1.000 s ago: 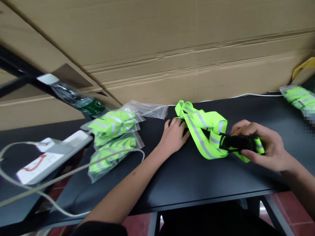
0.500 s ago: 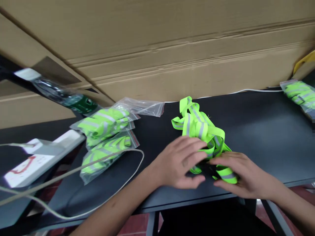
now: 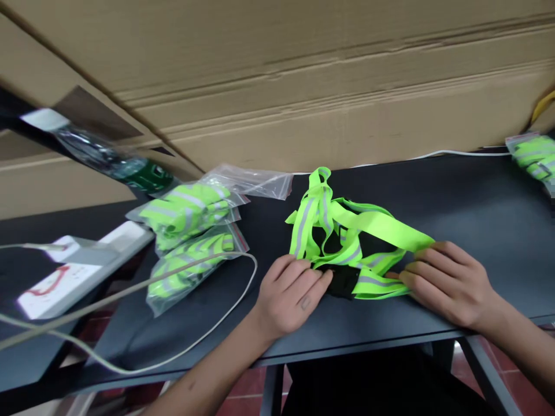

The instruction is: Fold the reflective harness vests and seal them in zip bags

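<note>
A tangle of neon yellow-green reflective straps [image 3: 342, 219] with grey stripes lies on the dark table in front of me. A short black band [image 3: 342, 281] joins its near edge. My left hand [image 3: 292, 294] is closed at the left end of that band, thumb against the black part. On the other side, my right hand [image 3: 448, 283] grips the strap loops at their right end, fingers wrapped around them. Between the two hands the near straps are spread out sideways. The fingertips of both hands are partly hidden by the fabric.
Bagged reflective straps [image 3: 186, 211] lie to the left beside a clear empty bag [image 3: 260, 182]. A white power strip [image 3: 87, 266], a looping cable [image 3: 254, 271] and a plastic bottle [image 3: 104, 153] are further left. Cardboard [image 3: 303, 115] stands behind. Another bagged bundle [image 3: 535, 156] sits far right.
My hands have moved apart, the right one outward to the right. The bunched straps are now pulled wider, and the black band shows between my hands. My left hand has closed on the band's end.
</note>
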